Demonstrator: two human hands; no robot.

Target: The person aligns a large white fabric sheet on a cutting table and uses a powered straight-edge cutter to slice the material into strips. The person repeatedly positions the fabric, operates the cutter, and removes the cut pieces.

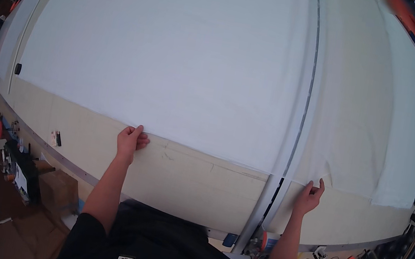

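White sheet (175, 58) spread over the pale table (186, 192), its near edge running past both hands and across the slotted metal rail (254, 219). Left hand (131, 141) at that edge, fingers partly curled; right hand (308, 199) right of the rail, thumb and forefinger a little apart by the sheer part's edge — cannot tell whether either pinches the sheet. Main risk, as I judge it: uneven pull skews the edge, or thin material snags along the rail. Crease near the right fingertips — a sideways tug could deepen it into a fold.
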